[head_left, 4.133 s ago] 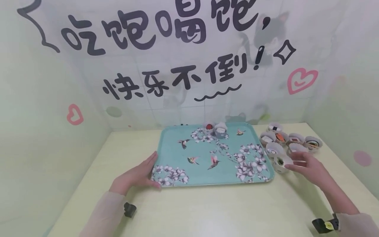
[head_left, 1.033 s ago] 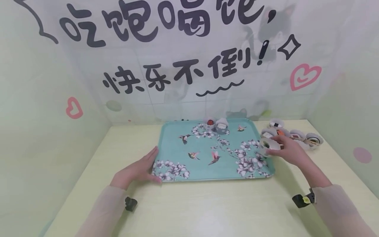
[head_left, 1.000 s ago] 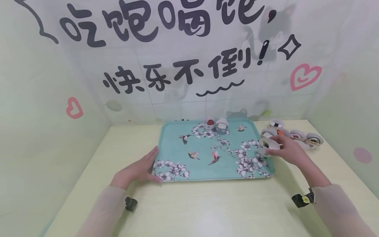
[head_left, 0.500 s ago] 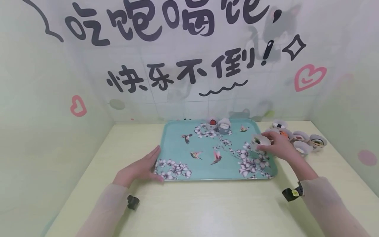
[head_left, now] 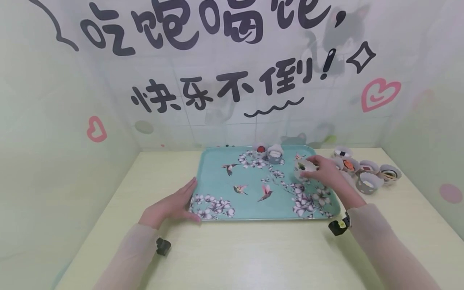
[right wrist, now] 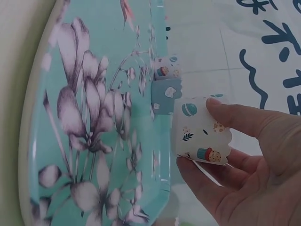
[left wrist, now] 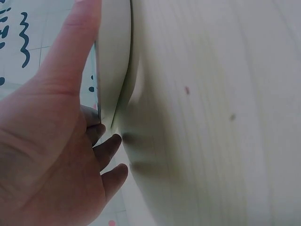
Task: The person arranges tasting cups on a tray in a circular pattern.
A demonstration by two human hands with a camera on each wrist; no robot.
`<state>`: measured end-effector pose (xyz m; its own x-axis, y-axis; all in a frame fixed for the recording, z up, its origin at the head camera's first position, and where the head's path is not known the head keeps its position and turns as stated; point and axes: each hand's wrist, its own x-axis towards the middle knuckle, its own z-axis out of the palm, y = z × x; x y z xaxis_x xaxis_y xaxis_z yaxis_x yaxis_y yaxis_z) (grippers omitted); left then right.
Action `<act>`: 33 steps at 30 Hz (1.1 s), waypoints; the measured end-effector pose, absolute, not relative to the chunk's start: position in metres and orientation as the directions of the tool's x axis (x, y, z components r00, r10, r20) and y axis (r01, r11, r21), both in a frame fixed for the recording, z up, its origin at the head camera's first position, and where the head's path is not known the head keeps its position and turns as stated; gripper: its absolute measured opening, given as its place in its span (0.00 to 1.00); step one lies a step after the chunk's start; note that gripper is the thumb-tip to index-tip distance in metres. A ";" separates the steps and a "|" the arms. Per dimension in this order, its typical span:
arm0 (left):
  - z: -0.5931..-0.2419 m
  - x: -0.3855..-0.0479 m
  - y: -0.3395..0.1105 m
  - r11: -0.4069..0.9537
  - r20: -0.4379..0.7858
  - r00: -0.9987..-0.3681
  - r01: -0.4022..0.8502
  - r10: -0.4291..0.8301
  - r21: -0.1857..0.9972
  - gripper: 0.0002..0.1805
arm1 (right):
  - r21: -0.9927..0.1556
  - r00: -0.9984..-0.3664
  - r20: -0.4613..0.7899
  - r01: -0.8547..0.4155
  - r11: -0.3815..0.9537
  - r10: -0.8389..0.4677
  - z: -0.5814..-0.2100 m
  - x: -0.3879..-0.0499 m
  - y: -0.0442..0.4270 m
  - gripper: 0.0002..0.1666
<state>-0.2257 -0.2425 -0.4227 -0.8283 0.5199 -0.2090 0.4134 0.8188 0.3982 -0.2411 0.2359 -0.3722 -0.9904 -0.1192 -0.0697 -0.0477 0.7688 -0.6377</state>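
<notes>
A white printed paper baking cup (head_left: 299, 174) with a scalloped rim is pinched between the thumb and fingers of my right hand (head_left: 325, 174). Something dark green shows inside it. In the right wrist view, the cup (right wrist: 200, 134) appears raised off the turquoise tray (head_left: 214, 185), with its mouth turned toward the palm. My left hand (head_left: 172, 207) rests at the tray's front left corner, fingers extended along the side and thumb at the front edge. Two baking cups stand side by side at the tray's back: one with a red item (head_left: 259, 150), another, grey-blue, with white contents (head_left: 274, 155).
Several more filled baking cups cluster on the table right of the tray, among them a grey one (head_left: 367, 184) and one with an orange item (head_left: 349, 165). A printed sheet (head_left: 217, 125) covers the back wall. Side panels flank the pale wooden table (head_left: 253, 249).
My right hand has picked up the cup with the green item from the right-hand cluster and carried it leftward over the tray. My left hand has stayed on the tray's corner.
</notes>
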 end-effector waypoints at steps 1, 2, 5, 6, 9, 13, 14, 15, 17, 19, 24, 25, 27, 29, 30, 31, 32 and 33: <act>-0.422 -0.226 -0.242 0.818 -0.208 -0.828 0.416 0.521 0.397 0.75 | -0.644 -0.990 -0.076 -0.039 0.764 -0.115 -0.373 -0.243 0.234 0.43; -0.422 -0.226 -0.242 0.818 -0.207 -0.828 0.416 0.521 0.396 0.75 | -0.648 -0.990 -0.080 -0.035 0.761 -0.114 -0.374 -0.245 0.232 0.43; -0.421 -0.225 -0.241 0.813 -0.200 -0.827 0.420 0.526 0.403 0.74 | -0.657 -0.991 -0.096 -0.010 0.754 -0.097 -0.378 -0.251 0.227 0.42; -0.420 -0.225 -0.241 0.814 -0.203 -0.827 0.416 0.524 0.405 0.74 | -0.659 -0.991 -0.103 0.000 0.753 -0.090 -0.380 -0.254 0.226 0.42; -0.420 -0.224 -0.240 0.816 -0.210 -0.827 0.411 0.522 0.407 0.74 | -0.670 -0.990 -0.124 0.032 0.741 -0.070 -0.383 -0.260 0.222 0.42; -0.419 -0.224 -0.239 0.823 -0.222 -0.827 0.407 0.516 0.396 0.74 | -0.674 -0.989 -0.136 0.045 0.737 -0.065 -0.386 -0.269 0.216 0.43; -0.419 -0.224 -0.239 0.822 -0.221 -0.827 0.408 0.517 0.397 0.74 | -0.672 -0.989 -0.134 0.041 0.739 -0.068 -0.387 -0.271 0.214 0.43; -0.419 -0.224 -0.239 0.822 -0.219 -0.828 0.408 0.516 0.397 0.74 | -0.669 -0.989 -0.127 0.034 0.743 -0.069 -0.388 -0.273 0.213 0.42; -0.419 -0.224 -0.239 0.822 -0.215 -0.829 0.408 0.516 0.397 0.74 | -0.662 -0.991 -0.119 0.028 0.749 -0.067 -0.390 -0.276 0.210 0.42; -0.419 -0.224 -0.240 0.815 -0.202 -0.828 0.418 0.523 0.402 0.74 | -0.659 -0.991 -0.119 0.037 0.751 -0.055 -0.392 -0.280 0.207 0.42; -0.418 -0.225 -0.241 0.812 -0.195 -0.826 0.424 0.528 0.402 0.75 | -0.656 -0.987 -0.161 0.108 0.747 0.002 -0.396 -0.288 0.199 0.41; -0.418 -0.225 -0.241 0.811 -0.195 -0.826 0.424 0.529 0.404 0.75 | -0.657 -0.986 -0.168 0.117 0.745 0.008 -0.396 -0.289 0.198 0.41; -0.419 -0.225 -0.242 0.812 -0.196 -0.827 0.420 0.526 0.405 0.75 | -0.660 -0.985 -0.174 0.130 0.740 0.017 -0.397 -0.291 0.196 0.41; -0.418 -0.225 -0.241 0.810 -0.195 -0.828 0.418 0.526 0.411 0.75 | -0.667 -0.985 -0.173 0.132 0.733 0.020 -0.399 -0.293 0.194 0.40; -0.418 -0.225 -0.241 0.808 -0.196 -0.827 0.416 0.526 0.417 0.75 | -0.673 -0.985 -0.171 0.130 0.728 0.018 -0.400 -0.293 0.194 0.40; -0.418 -0.225 -0.241 0.808 -0.196 -0.827 0.414 0.526 0.420 0.75 | -0.675 -0.986 -0.167 0.123 0.727 0.011 -0.400 -0.293 0.193 0.40; -0.418 -0.225 -0.241 0.807 -0.197 -0.827 0.412 0.526 0.424 0.75 | -0.677 -0.986 -0.167 0.122 0.725 0.010 -0.401 -0.293 0.192 0.40; -0.418 -0.224 -0.241 0.806 -0.199 -0.827 0.410 0.526 0.427 0.75 | -0.678 -0.986 -0.167 0.119 0.725 0.006 -0.401 -0.294 0.192 0.40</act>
